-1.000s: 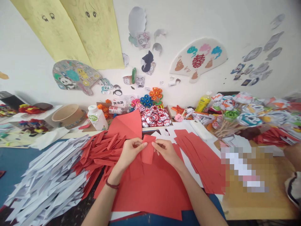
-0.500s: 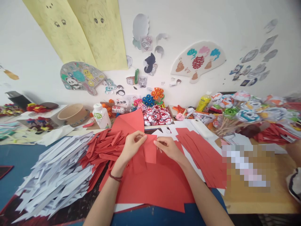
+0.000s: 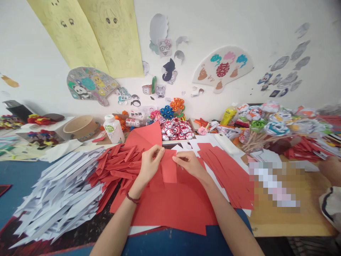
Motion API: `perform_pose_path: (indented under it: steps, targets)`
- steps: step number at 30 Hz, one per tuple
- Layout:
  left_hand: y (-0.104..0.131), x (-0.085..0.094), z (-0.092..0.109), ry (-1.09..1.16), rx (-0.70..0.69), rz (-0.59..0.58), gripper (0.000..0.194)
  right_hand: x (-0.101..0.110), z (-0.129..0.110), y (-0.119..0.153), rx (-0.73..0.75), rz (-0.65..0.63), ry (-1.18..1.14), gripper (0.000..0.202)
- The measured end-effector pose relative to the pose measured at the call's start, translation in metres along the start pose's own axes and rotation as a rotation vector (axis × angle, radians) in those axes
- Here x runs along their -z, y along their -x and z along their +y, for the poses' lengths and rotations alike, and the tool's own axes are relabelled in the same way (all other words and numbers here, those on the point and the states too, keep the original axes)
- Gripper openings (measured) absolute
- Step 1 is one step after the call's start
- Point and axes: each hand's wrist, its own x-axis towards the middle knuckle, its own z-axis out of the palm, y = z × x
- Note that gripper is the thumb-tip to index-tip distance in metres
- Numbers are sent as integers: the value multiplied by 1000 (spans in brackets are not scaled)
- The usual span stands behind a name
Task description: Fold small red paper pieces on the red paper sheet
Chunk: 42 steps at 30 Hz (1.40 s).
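Observation:
A small red paper piece (image 3: pixel 169 170) is held up between my two hands, over large red sheets (image 3: pixel 173 209). My left hand (image 3: pixel 151 161) pinches its upper left edge between thumb and finger. At its upper right edge, my right hand (image 3: pixel 189 163) grips it the same way. Folded red strips (image 3: pixel 117 163) are piled just left of my left hand, and a larger heap of folded white strips (image 3: pixel 64 192) lies farther left. Flat red strips (image 3: pixel 226 174) are stacked to the right of my right hand.
Behind the hands stand a white bottle (image 3: pixel 114 129), red-and-white paper flowers (image 3: pixel 177 129) and a yellow bottle (image 3: pixel 228 114). A clay-coloured bowl (image 3: pixel 81 128) is at the back left. Paper flowers on sticks (image 3: pixel 277 128) lie at the right, near another person's hand (image 3: pixel 330 170).
Both hands still hold the red piece, with the right fingers now more curled in. The whole view has shifted slightly.

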Motion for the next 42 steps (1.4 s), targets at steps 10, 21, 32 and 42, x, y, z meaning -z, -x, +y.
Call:
perform_pose_path:
  steps: [10, 21, 32, 42]
  targets:
    - [14, 1, 1, -96, 24, -10, 48, -2, -2, 2, 51, 7, 42, 44]
    - [18, -5, -7, -106, 24, -38, 46, -12, 13, -7, -38, 134, -118, 31]
    - [14, -3, -8, -197, -5, -90, 38, -14, 8, -18, -3, 138, -138, 22]
    - [6, 1, 1, -134, 15, -170, 33, -5, -10, -18, 69, 406, -66, 20]
